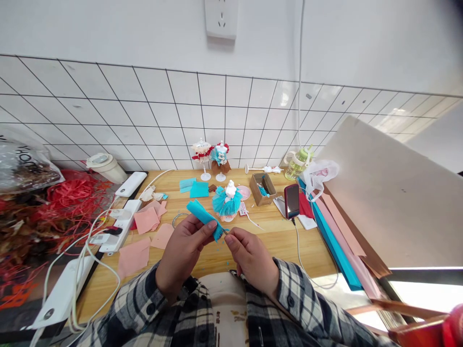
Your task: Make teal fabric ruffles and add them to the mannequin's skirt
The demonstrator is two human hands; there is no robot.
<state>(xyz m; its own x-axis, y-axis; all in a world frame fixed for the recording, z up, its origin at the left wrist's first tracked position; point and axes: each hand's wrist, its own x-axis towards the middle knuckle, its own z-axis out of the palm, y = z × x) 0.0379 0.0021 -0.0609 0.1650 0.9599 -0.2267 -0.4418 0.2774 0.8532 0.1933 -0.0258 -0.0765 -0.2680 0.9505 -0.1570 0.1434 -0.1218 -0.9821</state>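
My left hand is closed on a folded strip of blue crepe paper, its thumb pressed on top. The strip's near end is cut into a fringe. At that end my right hand pinches a thin, dark blue strand, mostly hidden by the fingers. Just beyond both hands stands a small white dress-form figure wearing a ruffled blue paper skirt. Blue paper pieces lie behind the strip, and pink paper pieces are scattered left of my left hand.
Two dressed mini mannequins stand by the tiled wall. A cardboard box, a phone on a cable and paper rolls are at right. Power strips with loose cables and red shredded paper crowd the left.
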